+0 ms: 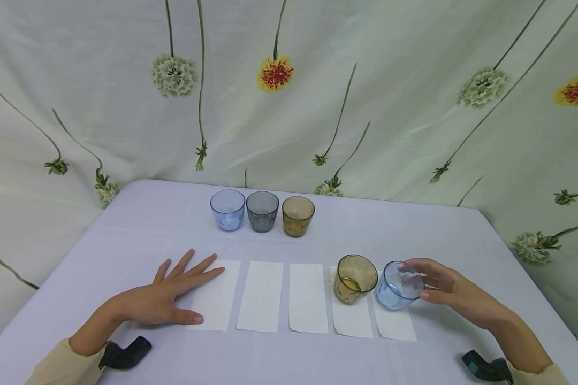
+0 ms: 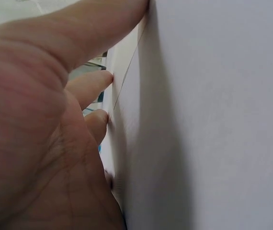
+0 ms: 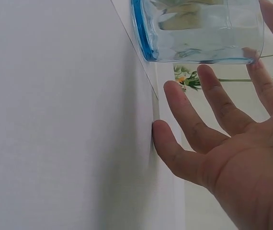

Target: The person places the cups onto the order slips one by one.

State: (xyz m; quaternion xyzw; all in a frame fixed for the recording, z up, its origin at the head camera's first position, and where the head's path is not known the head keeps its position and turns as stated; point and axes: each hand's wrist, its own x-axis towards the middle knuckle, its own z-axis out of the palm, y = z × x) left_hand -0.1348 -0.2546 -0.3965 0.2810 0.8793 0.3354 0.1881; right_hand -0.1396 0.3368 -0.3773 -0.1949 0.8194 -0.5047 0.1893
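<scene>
1. Left sleeve (image 1: 65, 366), beige, at the near left; a black wrist device (image 1: 127, 354) sits at its cuff.
2. Left hand (image 1: 166, 295): palm down, fingers extended and spread, holding nothing. The thumb tip and index tip rest on the leftmost white sheet (image 1: 217, 303). The left wrist view shows the palm raised from the surface, with the thumb and fingertips bearing on it.
3. Far row, upright on the white tablecloth (image 1: 173, 222): rear blue glass (image 1: 228, 214), grey glass (image 1: 262, 214), rear amber glass (image 1: 298, 218). The blue and grey stand close together; the amber is set slightly apart.
4. Second sheet (image 1: 260, 299) and third sheet (image 1: 308, 299): flat and bare.
5. Front amber glass (image 1: 355, 280): upright on the far part of the fourth sheet (image 1: 354, 321).
6. Front blue glass (image 1: 396, 291): over the far part of the fifth sheet (image 1: 398, 329), just beside the amber; rim contact between them cannot be determined.
7. Right hand (image 1: 455, 291): reaching in from the right, grips the front blue glass near its rim between thumb and index finger. The right wrist view shows the remaining fingers fanned below, loosely bent.
</scene>
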